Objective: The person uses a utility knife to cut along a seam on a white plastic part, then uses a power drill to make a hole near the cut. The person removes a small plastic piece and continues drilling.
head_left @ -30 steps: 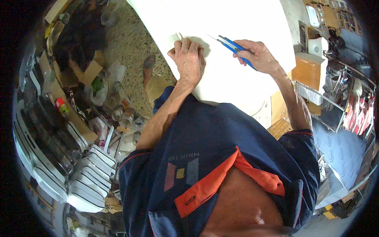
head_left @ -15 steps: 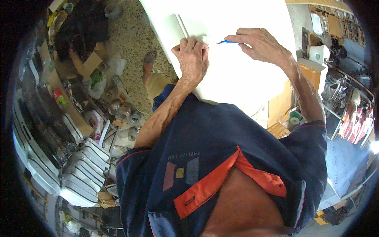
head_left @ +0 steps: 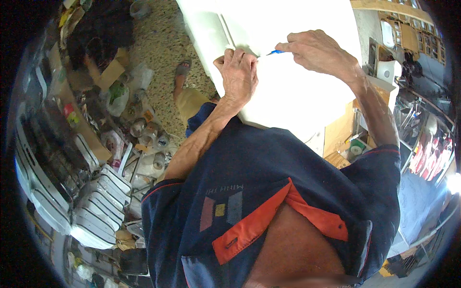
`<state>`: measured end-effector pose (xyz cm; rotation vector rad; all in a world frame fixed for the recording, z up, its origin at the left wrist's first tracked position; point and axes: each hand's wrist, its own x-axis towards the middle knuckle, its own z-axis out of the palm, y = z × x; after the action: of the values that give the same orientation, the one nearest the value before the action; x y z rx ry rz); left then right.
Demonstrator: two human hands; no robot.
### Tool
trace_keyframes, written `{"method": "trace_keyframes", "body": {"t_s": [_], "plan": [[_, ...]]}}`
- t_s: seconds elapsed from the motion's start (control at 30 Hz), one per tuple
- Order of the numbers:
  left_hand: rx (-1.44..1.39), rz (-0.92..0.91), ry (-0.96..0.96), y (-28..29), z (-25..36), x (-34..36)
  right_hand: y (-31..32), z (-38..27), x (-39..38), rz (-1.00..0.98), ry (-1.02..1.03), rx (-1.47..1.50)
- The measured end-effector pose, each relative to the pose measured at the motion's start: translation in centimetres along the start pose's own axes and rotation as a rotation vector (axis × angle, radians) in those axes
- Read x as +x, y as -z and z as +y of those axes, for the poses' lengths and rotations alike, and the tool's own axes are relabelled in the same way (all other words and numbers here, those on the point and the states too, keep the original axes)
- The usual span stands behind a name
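My left hand (head_left: 237, 77) rests on the bright white work surface (head_left: 293, 91), its fingers curled down and pressed together. A thin white strip (head_left: 225, 29) runs along the surface up to these fingers; whether they grip its end is hidden. My right hand (head_left: 319, 55) pinches a slim blue pen-like tool (head_left: 275, 51) between thumb and fingers. Its dark tip points left, toward the left hand, a short gap away from it. Glare washes out most of the surface, and I cannot tell whether the tip touches it.
Left of the surface lies a speckled floor (head_left: 161, 45), where another person's sandalled foot (head_left: 183, 68) shows. White slatted parts (head_left: 103, 204) are stacked at lower left among bags and clutter. Cardboard (head_left: 337, 129), a green roll (head_left: 356, 148) and a cluttered rack (head_left: 425, 134) stand to the right.
The view and the white surface have shifted slightly right, my left hand with them. My right hand has moved slightly up, still holding the blue tool.
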<state>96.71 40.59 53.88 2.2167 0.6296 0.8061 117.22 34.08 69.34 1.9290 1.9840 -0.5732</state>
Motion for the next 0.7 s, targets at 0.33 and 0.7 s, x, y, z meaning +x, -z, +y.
{"method": "trace_keyframes", "body": {"t_s": [0.33, 0.7], "plan": [[0.006, -0.017, -0.003, 0.1, 0.1, 0.0, -0.3, 0.0, 0.7, 0.005, 0.005, 0.028], [-0.012, 0.013, -0.010, -0.4, -0.3, -0.3, 0.9, -0.5, 1.1, -0.053, -0.008, 0.075]]}}
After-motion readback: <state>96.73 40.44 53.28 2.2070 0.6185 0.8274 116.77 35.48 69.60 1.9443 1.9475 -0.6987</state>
